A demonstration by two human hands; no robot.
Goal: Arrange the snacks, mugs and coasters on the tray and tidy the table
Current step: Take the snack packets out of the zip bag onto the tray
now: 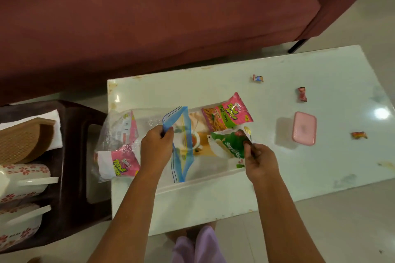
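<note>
A clear zip bag (119,134) with a blue zipper rim lies on the white tray (205,179), which sits on the white table (277,70). My left hand (157,149) pinches the bag's blue rim, holding it open. Two pink snack packets show inside the bag (120,165). My right hand (259,161) grips a green and white snack packet (228,143) just right of the bag's mouth. Another pink snack packet (227,113) lies on the tray behind it.
A pink lidded box (304,128) and three loose candy wrappers (258,78) (302,94) (359,135) lie on the table's right half. A dark stool (74,156) on the left holds floral mugs (25,177), woven coasters (23,141) and a white cloth. A maroon sofa (149,17) stands behind.
</note>
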